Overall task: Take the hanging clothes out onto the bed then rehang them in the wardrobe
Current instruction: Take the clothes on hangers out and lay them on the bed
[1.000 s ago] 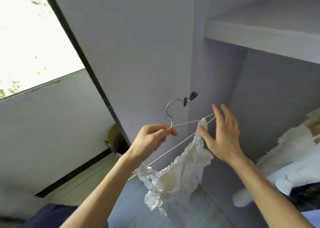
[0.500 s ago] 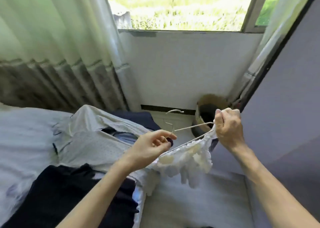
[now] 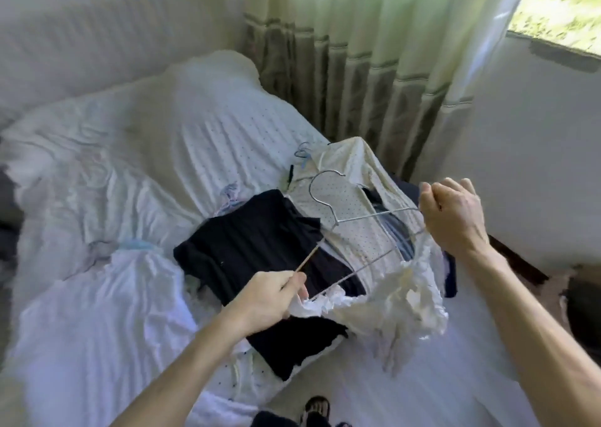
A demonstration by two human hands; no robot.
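The bed (image 3: 113,296) wears a rumpled white sheet (image 3: 201,127). Toward its 3 o'clock edge lies a cream dotted shirt (image 3: 344,205), a black garment (image 3: 247,248) overlapping it at 7 o'clock; a blue hanger hook (image 3: 302,153) pokes out at the shirt's 11 o'clock.

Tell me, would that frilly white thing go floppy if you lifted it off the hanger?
Probably floppy: the ruffled white garment sags in loose folds under the wire hanger. Likely light too, since the left hand and right hand carry it just by the hanger's ends.
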